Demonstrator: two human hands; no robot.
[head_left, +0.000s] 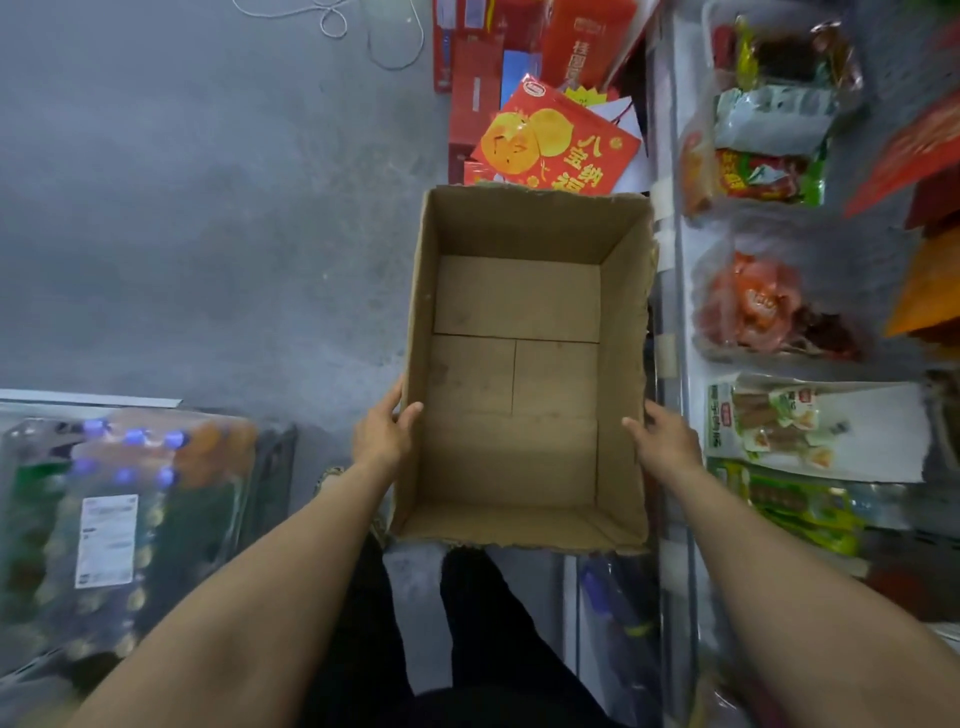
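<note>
Brown open-topped cardboard box (519, 301) held at frame centre above a grey concrete floor (208, 208). The left hand (382, 434) has its grip clamped on the box's 9 o'clock wall and the right hand (667, 434) on the 3 o'clock wall, thumbs inside. A red printed carton (558, 143) lies at 12 o'clock.

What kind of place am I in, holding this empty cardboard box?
Probably a small grocery shop or stockroom: snack packets line the shelf on the right, red gift boxes are piled ahead, and shrink-wrapped drink bottles sit on the left.
</note>
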